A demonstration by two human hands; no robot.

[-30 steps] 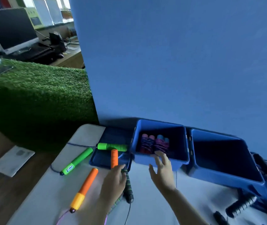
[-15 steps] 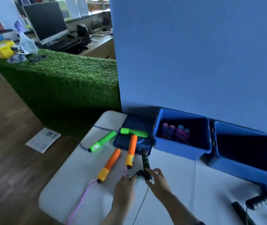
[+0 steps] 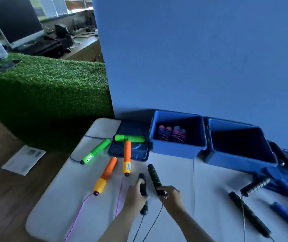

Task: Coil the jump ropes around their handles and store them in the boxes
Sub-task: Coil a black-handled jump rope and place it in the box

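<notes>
Jump rope handles (image 3: 154, 179), the dark pair, are now off the table: my left hand (image 3: 136, 196) grips one, my right hand (image 3: 170, 196) the other, so coiling can start.

Counts: 2 green handles (image 3: 95, 151) (image 3: 129, 138), 2 orange handles (image 3: 105, 175) (image 3: 127, 158), 2 black-green handles (image 3: 142, 193) (image 3: 154, 179), one per hand. 2 open blue boxes (image 3: 176, 148) (image 3: 234, 158); left one holds 2 coiled ropes (image 3: 164, 133) (image 3: 179, 135). 1 flat blue lid (image 3: 136, 154). Right side: at least 2 more black handles (image 3: 255, 186) (image 3: 249, 213); rest blurred.
</notes>
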